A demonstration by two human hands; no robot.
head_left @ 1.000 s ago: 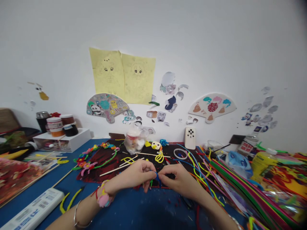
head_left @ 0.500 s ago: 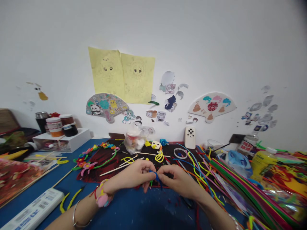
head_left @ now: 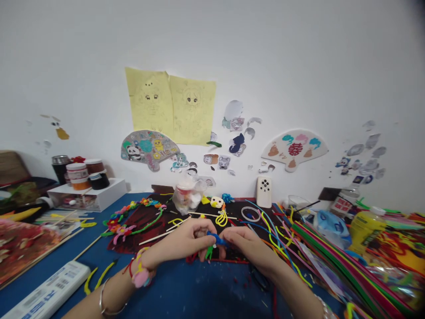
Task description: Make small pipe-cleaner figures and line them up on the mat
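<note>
Between my two hands, over the front edge of a dark mat [head_left: 156,248], is a bent blue pipe cleaner [head_left: 219,240]. My left hand [head_left: 195,237] pinches its left end between thumb and fingers. On the other end, the fingertips of my right hand [head_left: 244,243] are closed. Below the blue piece a bit of green pipe cleaner [head_left: 209,253] hangs by my left fingers; whether the two are joined I cannot tell. Just behind my hands lie a looped yellow pipe cleaner [head_left: 222,218] and a small cream-coloured piece [head_left: 217,202].
A colourful pipe-cleaner garland [head_left: 122,228] lies to the left, near thin wooden sticks [head_left: 156,238]. Bundled pipe cleaners [head_left: 345,261] and a yellow bottle [head_left: 367,226] fill the right. A phone [head_left: 264,192] leans on the wall. Black-handled scissors [head_left: 259,278] seem to lie beneath my right wrist.
My fingers have shifted around the blue pipe cleaner, which now lies more level between them. More of the green piece shows. The view has moved slightly.
</note>
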